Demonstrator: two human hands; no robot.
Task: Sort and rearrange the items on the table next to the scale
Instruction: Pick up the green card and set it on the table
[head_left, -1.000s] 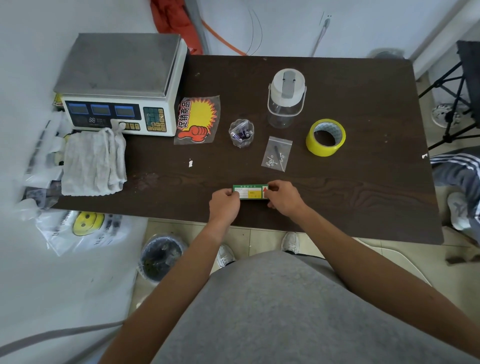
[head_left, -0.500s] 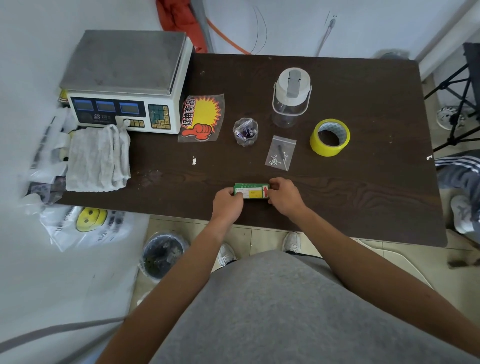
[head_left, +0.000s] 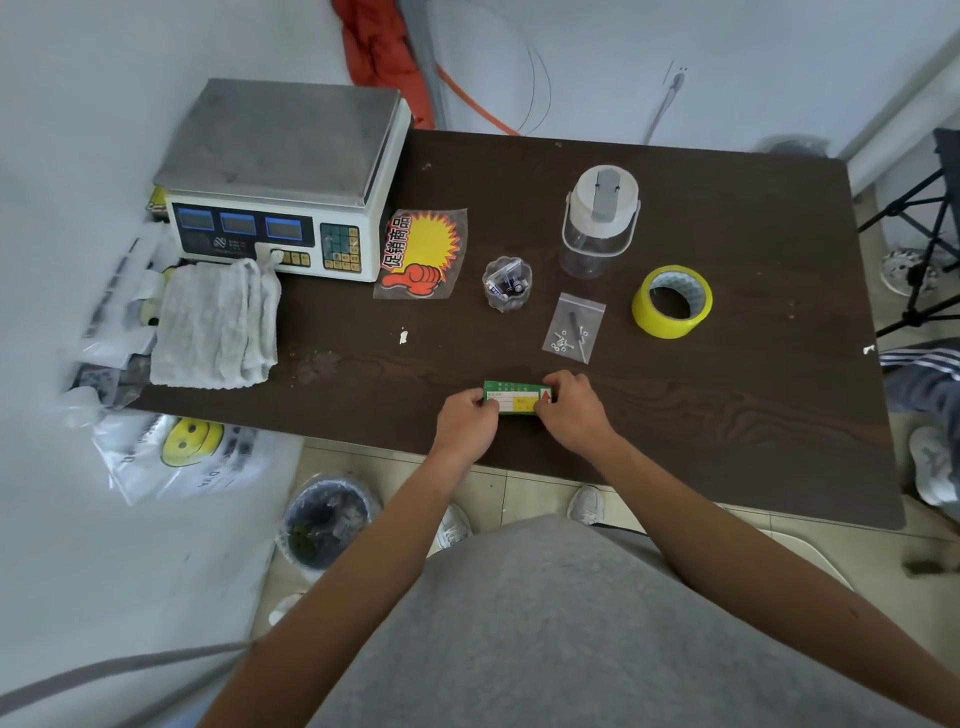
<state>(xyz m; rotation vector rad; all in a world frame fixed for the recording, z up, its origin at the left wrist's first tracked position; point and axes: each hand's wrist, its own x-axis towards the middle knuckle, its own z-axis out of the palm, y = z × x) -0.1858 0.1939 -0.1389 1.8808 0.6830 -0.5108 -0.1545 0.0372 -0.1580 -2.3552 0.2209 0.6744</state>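
A small green and yellow label stack (head_left: 514, 397) lies near the front edge of the dark table (head_left: 727, 405). My left hand (head_left: 465, 423) grips its left end and my right hand (head_left: 571, 410) grips its right end. Farther back sit a bag of screws (head_left: 574, 327), a small clear cup with batteries (head_left: 507, 283), a clear jar with a white lid (head_left: 600, 221), a yellow tape roll (head_left: 671, 301) and a red and yellow promo sticker pack (head_left: 422, 254). The scale (head_left: 280, 176) stands at the back left.
A folded white cloth (head_left: 215, 325) lies in front of the scale, over the table's left edge. Plastic bags (head_left: 182, 452) and a bin (head_left: 324, 519) are on the floor at left. A tripod (head_left: 924, 260) and someone's leg and shoe (head_left: 930, 415) are at right.
Both hands stay on the label stack in the same spot. Only the head view has shifted slightly.
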